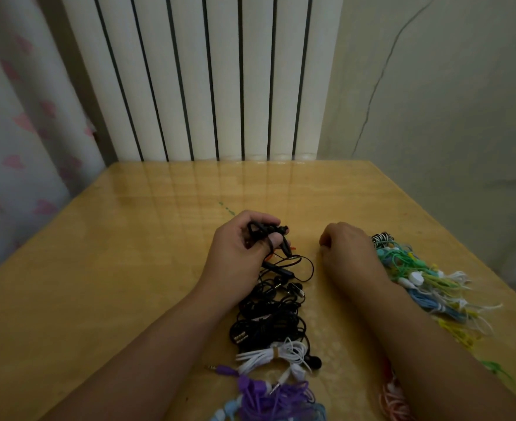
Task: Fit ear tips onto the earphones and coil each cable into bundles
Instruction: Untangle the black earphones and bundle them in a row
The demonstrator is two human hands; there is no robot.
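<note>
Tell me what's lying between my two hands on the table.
Head view: bare table separates the left hand from the right hand; only a black earphone cable loops into the gap's near side.

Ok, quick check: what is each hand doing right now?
Left hand: fingers curled round a black earphone cable.
Right hand: fingers curled under, on the table; cannot tell if it holds anything.

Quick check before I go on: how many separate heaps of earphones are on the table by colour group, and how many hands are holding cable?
Black heap, centre: 1
White bundle, tied: 1
Purple and blue heap, near edge: 1
Green, blue and yellow heap, right side: 1
Pink and white heap, under the right forearm: 1
Hands holding cable: 1, the left hand
Total heaps: 5
</note>
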